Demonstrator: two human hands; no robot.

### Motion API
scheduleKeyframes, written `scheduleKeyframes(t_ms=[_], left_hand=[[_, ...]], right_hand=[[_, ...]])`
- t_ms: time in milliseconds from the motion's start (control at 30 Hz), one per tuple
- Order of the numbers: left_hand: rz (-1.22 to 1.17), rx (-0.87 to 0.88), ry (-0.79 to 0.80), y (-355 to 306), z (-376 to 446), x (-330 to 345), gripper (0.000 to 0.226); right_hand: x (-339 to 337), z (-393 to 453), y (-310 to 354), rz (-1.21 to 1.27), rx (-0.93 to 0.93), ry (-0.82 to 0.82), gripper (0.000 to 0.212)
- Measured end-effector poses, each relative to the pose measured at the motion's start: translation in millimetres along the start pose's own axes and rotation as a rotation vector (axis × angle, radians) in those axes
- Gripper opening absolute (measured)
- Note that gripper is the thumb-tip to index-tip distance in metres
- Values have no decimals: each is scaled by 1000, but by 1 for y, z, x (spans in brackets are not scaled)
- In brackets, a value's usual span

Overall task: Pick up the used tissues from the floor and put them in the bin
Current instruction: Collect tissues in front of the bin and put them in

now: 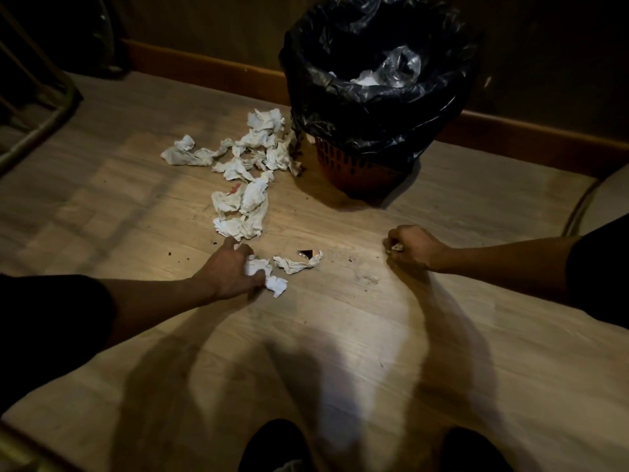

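Observation:
Several crumpled white tissues [250,165] lie scattered on the wooden floor, trailing from the bin toward me. The bin [357,168] is a red basket lined with a black bag [377,107], with white waste inside. My left hand [229,269] is closed around a tissue [258,267] low on the floor; another scrap [277,286] sticks out beside it. One more tissue [296,264] lies just to the right of that hand. My right hand [413,245] is a fist near the floor, pinching a small scrap of tissue [396,247].
A small dark shiny wrapper [310,254] lies by the near tissue. A metal frame [37,131] stands at the left. A wooden skirting board [211,71] runs along the wall behind. A curved furniture edge [585,202] is at the right. My dark knees [279,447] are at the bottom.

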State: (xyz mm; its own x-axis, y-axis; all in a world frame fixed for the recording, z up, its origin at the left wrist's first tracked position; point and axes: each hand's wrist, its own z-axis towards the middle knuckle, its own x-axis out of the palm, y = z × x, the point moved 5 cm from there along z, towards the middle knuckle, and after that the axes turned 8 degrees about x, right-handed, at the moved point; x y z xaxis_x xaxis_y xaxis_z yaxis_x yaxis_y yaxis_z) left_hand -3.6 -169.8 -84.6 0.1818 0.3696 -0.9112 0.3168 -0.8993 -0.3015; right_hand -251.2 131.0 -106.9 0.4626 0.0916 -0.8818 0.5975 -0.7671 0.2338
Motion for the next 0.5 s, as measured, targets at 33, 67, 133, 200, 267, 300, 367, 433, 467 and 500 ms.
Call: scheduleKeyframes(t_ms=[33,67,133,200,267,300,367,433,467,500], left_hand=[[-4,-25,17,0,2,5,73],[3,-28,35,-1,3,9,82],[42,-6,83,-6,5,19,97],[88,28,109,-13,6,28,103],[97,71,92,-19,7,35,94],[76,96,85,-22,8,37,88],[22,149,94,-26,10,39,72],[2,179,102,-28,10,37,59],[5,181,102,-28,11,34,54],[8,180,104,-26,11,32,49]], right_hand=[[-2,3,10,20,-17,1,13],[-5,5,24,40,-48,-5,13],[-7,10,59,90,-136,-24,14],[-7,14,96,123,-215,-51,18],[-1,21,129,117,-253,-46,22],[4,25,142,106,-255,-27,25],[15,32,162,82,-241,31,31],[24,37,176,63,-261,86,44],[28,37,181,48,-300,100,52],[31,36,186,23,-352,104,58]])
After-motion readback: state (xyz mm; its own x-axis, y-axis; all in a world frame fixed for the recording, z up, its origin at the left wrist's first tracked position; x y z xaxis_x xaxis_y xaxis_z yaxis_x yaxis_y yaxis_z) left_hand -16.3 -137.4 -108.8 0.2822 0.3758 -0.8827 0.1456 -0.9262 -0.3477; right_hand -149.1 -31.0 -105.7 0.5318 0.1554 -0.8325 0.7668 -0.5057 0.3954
